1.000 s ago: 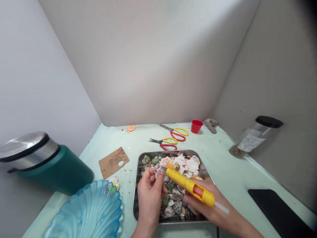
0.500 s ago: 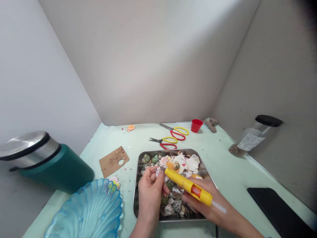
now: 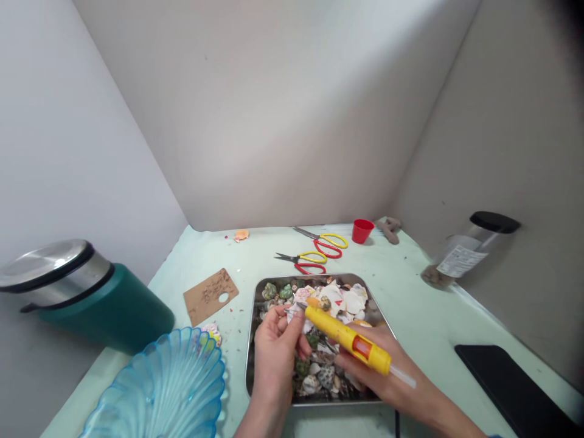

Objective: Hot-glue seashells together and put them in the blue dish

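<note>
My left hand pinches a small white piece, apparently a shell, between thumb and fingers. In my right hand is a yellow hot glue gun, a clear glue stick poking out of its rear end. The gun's metal nozzle meets or nearly meets the white piece; contact is hard to tell. Both hands are over a metal tray filled with white shells, green-tinged snail shells and spotted shells. My fingers partly hide the white piece.
Two pairs of scissors lie behind the tray, near a red cup. At left are a brown card, a blue shell-shaped dish and a green bottle. A clear jar and a black flat object are at right.
Hands and glue gun stay almost in place. The nozzle has shifted very slightly right along the white piece, which is turned a little in my left fingers.
</note>
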`<control>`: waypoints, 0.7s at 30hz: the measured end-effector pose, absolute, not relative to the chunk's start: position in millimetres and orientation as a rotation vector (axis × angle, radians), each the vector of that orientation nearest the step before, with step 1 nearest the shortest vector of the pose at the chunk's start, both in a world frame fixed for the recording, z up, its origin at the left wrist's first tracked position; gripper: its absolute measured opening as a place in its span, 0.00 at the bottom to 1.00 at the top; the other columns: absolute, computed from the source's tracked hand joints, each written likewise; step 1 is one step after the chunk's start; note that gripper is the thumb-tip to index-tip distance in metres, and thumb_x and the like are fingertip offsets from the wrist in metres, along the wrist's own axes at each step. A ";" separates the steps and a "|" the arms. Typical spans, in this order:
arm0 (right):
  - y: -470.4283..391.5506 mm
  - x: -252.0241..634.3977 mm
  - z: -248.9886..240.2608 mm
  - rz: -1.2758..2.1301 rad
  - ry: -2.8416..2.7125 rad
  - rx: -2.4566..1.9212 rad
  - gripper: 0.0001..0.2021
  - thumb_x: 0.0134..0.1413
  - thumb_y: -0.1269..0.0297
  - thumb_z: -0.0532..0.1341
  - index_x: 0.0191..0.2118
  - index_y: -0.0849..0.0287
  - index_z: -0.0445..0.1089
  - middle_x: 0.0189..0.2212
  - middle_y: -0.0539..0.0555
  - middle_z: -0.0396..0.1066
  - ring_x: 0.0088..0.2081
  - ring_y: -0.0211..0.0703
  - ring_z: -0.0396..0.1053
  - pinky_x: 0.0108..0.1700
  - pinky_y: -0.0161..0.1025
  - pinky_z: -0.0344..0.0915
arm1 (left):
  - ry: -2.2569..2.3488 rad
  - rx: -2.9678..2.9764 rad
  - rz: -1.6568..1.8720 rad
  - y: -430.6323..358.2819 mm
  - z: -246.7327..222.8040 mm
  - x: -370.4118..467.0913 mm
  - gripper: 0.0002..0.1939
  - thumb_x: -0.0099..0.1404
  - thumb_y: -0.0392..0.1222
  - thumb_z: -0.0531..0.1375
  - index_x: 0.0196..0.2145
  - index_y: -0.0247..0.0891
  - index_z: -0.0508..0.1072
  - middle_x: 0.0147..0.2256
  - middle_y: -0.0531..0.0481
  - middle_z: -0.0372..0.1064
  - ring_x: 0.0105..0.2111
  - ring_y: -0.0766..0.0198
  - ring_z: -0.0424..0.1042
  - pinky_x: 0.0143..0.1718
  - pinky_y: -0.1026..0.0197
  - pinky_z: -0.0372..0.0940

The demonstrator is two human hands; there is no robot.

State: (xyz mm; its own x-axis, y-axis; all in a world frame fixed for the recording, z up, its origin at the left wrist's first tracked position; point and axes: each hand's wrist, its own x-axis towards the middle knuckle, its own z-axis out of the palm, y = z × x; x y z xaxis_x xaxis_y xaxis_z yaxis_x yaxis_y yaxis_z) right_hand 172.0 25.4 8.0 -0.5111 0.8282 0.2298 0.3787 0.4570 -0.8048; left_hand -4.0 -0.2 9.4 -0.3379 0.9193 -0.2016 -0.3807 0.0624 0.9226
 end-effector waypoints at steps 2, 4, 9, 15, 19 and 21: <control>26.1 171.5 10.3 1.066 -2.036 -1.033 0.13 0.56 0.53 0.61 0.31 0.58 0.71 0.24 0.50 0.69 0.27 0.41 0.66 0.30 0.35 0.64 | 1.241 0.615 1.538 0.2 9.9 -4.9 0.16 0.56 0.47 0.65 0.35 0.35 0.66 0.12 0.60 0.63 0.13 0.74 0.57 0.16 0.72 0.53; 26.5 172.4 10.1 1.263 -1.904 -1.064 0.15 0.55 0.51 0.62 0.35 0.59 0.73 0.23 0.50 0.67 0.24 0.39 0.64 0.27 0.35 0.62 | 1.232 0.580 1.561 0.5 10.7 -6.1 0.17 0.56 0.46 0.66 0.36 0.35 0.66 0.13 0.60 0.63 0.13 0.74 0.57 0.16 0.72 0.52; 28.4 178.2 -0.7 1.742 -1.545 -1.062 0.24 0.49 0.43 0.64 0.41 0.61 0.71 0.17 0.45 0.60 0.17 0.33 0.56 0.21 0.34 0.56 | 1.207 0.510 1.590 -0.1 12.3 -7.4 0.20 0.54 0.46 0.67 0.39 0.35 0.66 0.13 0.60 0.63 0.13 0.73 0.58 0.15 0.72 0.52; 31.6 179.2 -1.1 1.820 -1.522 -1.008 0.24 0.47 0.44 0.66 0.39 0.62 0.72 0.16 0.45 0.61 0.17 0.31 0.56 0.21 0.33 0.55 | 1.192 0.500 1.595 -0.3 14.1 -7.2 0.20 0.53 0.46 0.67 0.39 0.34 0.67 0.13 0.61 0.62 0.13 0.73 0.58 0.15 0.72 0.52; 31.5 178.2 0.9 1.824 -1.546 -1.031 0.24 0.46 0.44 0.67 0.38 0.62 0.72 0.16 0.45 0.62 0.16 0.31 0.56 0.20 0.33 0.53 | 1.133 0.452 1.624 -0.5 15.4 -7.9 0.20 0.52 0.45 0.68 0.39 0.34 0.68 0.17 0.60 0.64 0.13 0.75 0.58 0.14 0.72 0.52; 31.4 178.8 -1.0 1.844 -1.528 -1.015 0.24 0.47 0.44 0.67 0.39 0.62 0.71 0.16 0.45 0.63 0.16 0.30 0.55 0.21 0.33 0.53 | 1.107 0.435 1.630 -0.6 15.4 -8.4 0.20 0.52 0.44 0.68 0.39 0.33 0.69 0.20 0.59 0.67 0.12 0.76 0.58 0.13 0.72 0.52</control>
State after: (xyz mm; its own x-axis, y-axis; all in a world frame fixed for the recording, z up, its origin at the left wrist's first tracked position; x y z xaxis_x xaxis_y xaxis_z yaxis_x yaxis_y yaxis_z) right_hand 178.8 31.4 -1.0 -0.5744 0.7908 -0.2114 0.0609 -0.2163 -0.9744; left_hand -8.4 -0.6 15.4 -0.3655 0.8979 -0.2452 -0.5588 -0.0010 0.8293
